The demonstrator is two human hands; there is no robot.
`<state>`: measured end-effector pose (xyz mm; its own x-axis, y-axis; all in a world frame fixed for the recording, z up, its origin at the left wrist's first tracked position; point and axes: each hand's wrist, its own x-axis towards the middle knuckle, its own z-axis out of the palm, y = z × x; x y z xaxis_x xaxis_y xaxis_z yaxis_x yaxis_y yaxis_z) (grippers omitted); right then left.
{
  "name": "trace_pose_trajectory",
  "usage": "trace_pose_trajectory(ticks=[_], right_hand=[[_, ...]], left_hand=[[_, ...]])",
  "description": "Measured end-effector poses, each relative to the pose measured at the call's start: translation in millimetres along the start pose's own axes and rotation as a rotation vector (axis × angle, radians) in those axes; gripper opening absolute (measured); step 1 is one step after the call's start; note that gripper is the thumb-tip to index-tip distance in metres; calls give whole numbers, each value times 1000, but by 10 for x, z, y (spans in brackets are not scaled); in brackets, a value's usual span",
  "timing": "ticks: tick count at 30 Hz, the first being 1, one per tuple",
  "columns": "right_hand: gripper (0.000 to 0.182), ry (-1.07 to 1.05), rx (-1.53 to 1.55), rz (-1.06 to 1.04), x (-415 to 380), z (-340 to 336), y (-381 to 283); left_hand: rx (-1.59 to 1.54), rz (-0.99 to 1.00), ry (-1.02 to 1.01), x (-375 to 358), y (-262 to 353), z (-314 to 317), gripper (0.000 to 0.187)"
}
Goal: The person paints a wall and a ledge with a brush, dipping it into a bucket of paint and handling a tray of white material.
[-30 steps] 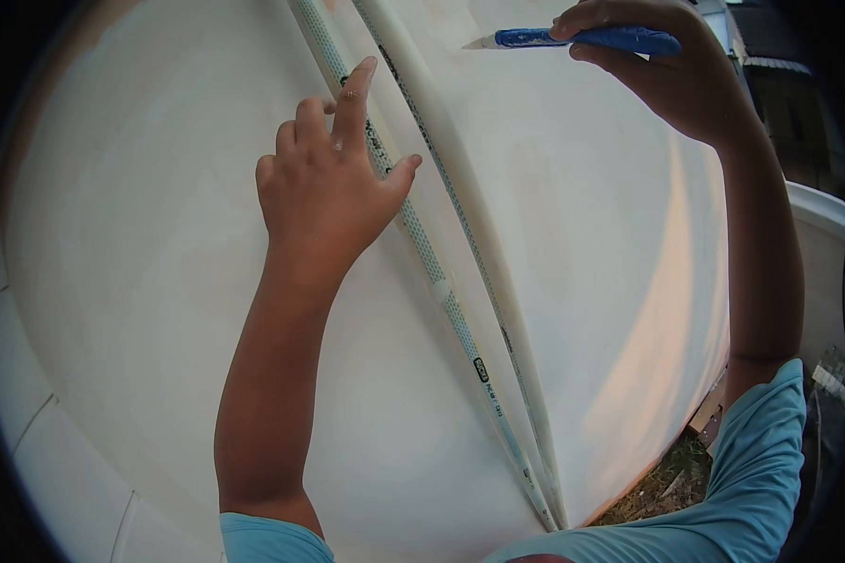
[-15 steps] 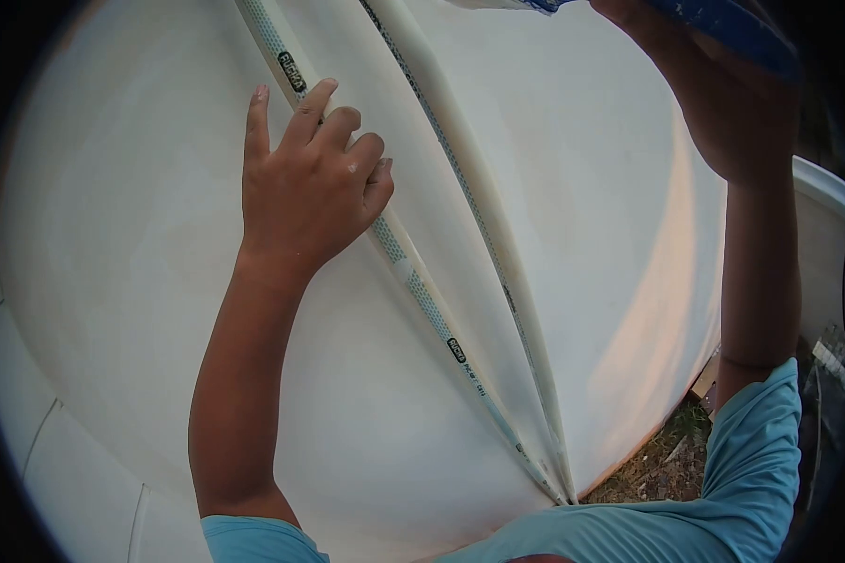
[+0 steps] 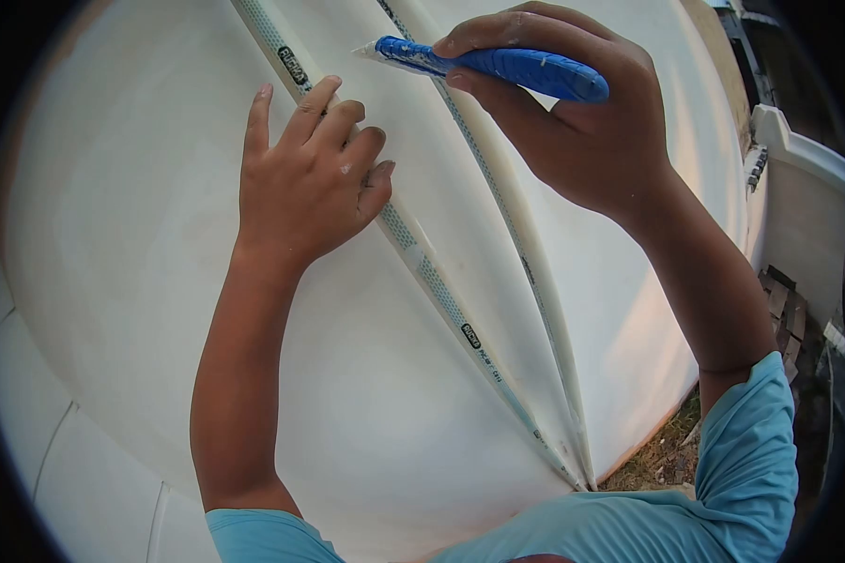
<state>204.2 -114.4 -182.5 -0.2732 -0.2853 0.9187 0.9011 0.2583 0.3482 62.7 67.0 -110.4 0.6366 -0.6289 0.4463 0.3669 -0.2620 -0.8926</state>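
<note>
My left hand [image 3: 305, 183] lies over a long white pipe [image 3: 432, 281] with a blue-green printed pattern and black labels. Its bent fingers and thumb are on the pipe, while the little finger points out to the left. Up on the right, my right hand [image 3: 582, 113] grips a blue-handled tool [image 3: 526, 70] spotted with white. The tool's narrow whitish tip points left, between the two pipes in view, and its exact kind does not show. A second white pipe [image 3: 502, 211] curves beneath the tool, and both pipes converge near my shirt.
A large, smooth white curved surface [image 3: 347, 422] lies under the pipes. Pale panels [image 3: 94, 479] are at lower left. To the right are a white wall-like piece [image 3: 807, 188], wood scraps [image 3: 784, 310] and littered ground [image 3: 657, 460].
My right hand has come down and left from the upper right with the blue-handled tool, bringing it over the pipes. The left hand stays in nearly the same place on the pipe.
</note>
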Motion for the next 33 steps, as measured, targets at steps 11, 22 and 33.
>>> trace_pose_trajectory(ticks=[11,22,33], right_hand=[[20,-94,-134,170,907,536,598],[15,-202,-179,137,1218,342,462],[20,-108,-155,-192,250,-310,136]], left_hand=[[18,-12,-28,28,-14,-41,14],[8,-32,4,-21,-6,-4,14],[-67,-83,52,-41,50,60,12]])
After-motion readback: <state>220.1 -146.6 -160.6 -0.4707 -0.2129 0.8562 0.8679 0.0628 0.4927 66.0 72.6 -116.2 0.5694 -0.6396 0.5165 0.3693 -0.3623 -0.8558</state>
